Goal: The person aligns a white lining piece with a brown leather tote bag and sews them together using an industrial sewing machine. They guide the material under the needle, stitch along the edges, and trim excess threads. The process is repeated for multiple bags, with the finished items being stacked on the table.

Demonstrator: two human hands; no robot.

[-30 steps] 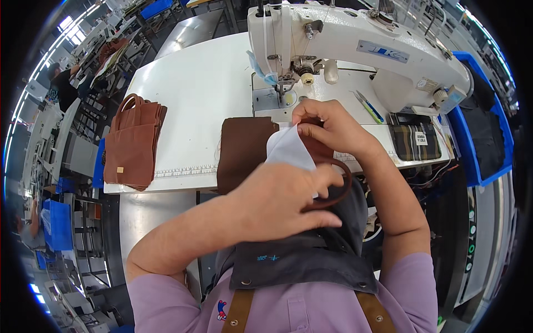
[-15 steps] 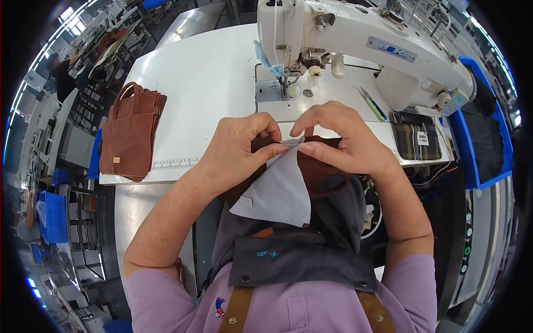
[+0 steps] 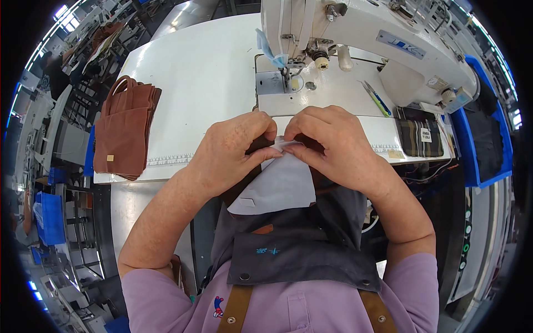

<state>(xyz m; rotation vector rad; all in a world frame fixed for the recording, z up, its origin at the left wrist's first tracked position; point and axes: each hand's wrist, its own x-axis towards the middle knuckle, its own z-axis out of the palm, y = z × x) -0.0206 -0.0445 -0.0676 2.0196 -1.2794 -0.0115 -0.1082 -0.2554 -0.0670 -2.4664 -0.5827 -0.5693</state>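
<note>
Two hands of yours, the left hand (image 3: 230, 147) and the right hand (image 3: 338, 147), meet in front of the white table (image 3: 200, 83), thumb tips nearly together. Each is grasping the top of a pale grey sheet (image 3: 280, 188) between thumb and fingers (how firmly, you can't tell from here). The sheet spreads below your thumbs, its lower edge over your dark apron (image 3: 327, 266), with a small rectangular mark near its left corner. Dark brown material (image 3: 260, 143) shows behind your left fingers.

Beyond your hands stands the white sewing machine (image 3: 355, 28). Well to your left, a stack of brown bag pieces (image 3: 125, 136) with handles lies on the table. To your right are a plaid pouch (image 3: 416, 133), a green pen-like tool (image 3: 382, 105) and a blue bin (image 3: 472, 166).
</note>
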